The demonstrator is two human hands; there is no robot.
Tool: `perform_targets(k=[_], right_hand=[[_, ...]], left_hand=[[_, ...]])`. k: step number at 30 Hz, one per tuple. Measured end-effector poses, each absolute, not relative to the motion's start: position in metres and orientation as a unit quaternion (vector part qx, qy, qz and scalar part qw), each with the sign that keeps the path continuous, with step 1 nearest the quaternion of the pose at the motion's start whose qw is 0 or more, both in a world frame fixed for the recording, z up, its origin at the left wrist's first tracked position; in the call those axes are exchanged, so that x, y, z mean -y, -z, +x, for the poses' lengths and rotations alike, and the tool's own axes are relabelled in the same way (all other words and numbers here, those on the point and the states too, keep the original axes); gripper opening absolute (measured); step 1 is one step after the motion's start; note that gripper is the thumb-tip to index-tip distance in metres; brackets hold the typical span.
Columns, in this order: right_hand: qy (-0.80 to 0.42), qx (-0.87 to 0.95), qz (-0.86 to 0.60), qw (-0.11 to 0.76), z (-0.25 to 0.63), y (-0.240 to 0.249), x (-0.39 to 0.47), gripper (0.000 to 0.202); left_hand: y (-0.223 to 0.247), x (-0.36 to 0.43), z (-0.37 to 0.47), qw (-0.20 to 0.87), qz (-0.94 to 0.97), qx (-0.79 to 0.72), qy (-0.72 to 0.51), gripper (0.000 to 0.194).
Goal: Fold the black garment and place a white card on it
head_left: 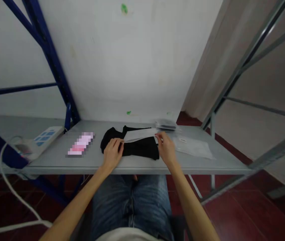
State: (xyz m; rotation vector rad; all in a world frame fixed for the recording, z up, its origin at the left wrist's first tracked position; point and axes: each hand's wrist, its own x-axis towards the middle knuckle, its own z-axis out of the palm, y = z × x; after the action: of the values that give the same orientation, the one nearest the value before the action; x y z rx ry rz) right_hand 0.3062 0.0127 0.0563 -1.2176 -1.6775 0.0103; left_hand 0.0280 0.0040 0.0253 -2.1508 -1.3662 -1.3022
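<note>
A black garment (142,149) lies on the grey shelf in front of me. Across its middle rests a flat white sheet (139,134), wider toward the right. My left hand (112,152) pinches the sheet's left end, its palm over the black cloth. The sheet's right end is held between the fingertips of my right hand (166,147), beside the right edge of the garment.
Clear plastic bags lie to the right, one flat bag (194,147) and a stack (167,126) behind it. A pixelated pink object (80,144) and a white power strip (45,139) are leftward. Blue posts (49,55) and grey bars flank the shelf (137,170).
</note>
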Motion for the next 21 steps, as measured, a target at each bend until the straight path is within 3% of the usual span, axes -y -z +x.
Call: perform_targets(k=[11, 17, 21], right_hand=[[-0.042, 0.747, -0.456, 0.482, 0.291, -0.058, -0.006, 0.020], [0.050, 0.712, -0.527, 0.461, 0.264, -0.056, 0.009, 0.028], [0.076, 0.761, -0.485, 0.424, 0.235, -0.044, 0.019, 0.028]], left_hand=[[-0.023, -0.005, 0.029, 0.082, -0.780, 0.462, 0.413, 0.013], [-0.024, -0.005, 0.031, 0.068, -0.779, 0.457, 0.423, 0.011], [-0.026, -0.003, 0.033, 0.074, -0.788, 0.429, 0.434, 0.011]])
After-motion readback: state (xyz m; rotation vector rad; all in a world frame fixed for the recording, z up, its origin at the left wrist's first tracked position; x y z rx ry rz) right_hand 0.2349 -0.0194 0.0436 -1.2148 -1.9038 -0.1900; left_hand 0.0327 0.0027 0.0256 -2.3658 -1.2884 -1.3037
